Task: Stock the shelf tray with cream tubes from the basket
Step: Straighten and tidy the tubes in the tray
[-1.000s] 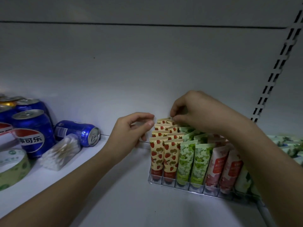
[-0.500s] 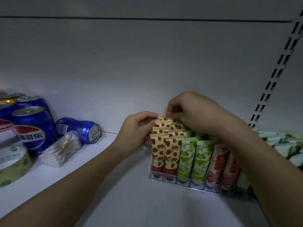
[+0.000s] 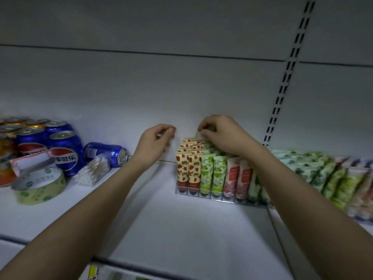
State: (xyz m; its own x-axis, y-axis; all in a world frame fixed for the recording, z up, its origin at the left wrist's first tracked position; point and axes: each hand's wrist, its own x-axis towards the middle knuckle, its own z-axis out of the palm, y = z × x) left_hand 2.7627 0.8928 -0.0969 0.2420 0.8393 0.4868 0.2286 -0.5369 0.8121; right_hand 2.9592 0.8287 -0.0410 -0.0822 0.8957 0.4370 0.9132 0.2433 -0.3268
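Left side of shelf [image 3: 171, 219]: upright cola cans [image 3: 66, 150], one can lying on its side [image 3: 107, 153], cotton swab pack [image 3: 91, 171], tape roll [image 3: 39, 185] at the front. Right: packets [image 3: 323, 170] stacked just beside the tray. Bare shelf between tape and tray, and in front of the tray to the shelf edge.

Clear tray [image 3: 214, 196] holds cream tubes [image 3: 188, 169] upright in rows: strawberry, green, pink.

Right hand [image 3: 224, 136] over the back rows, fingers curled, pinching a rear tube top. Left hand [image 3: 154, 143] just left of the tray, fingers loosely curled, apparently holding nothing.
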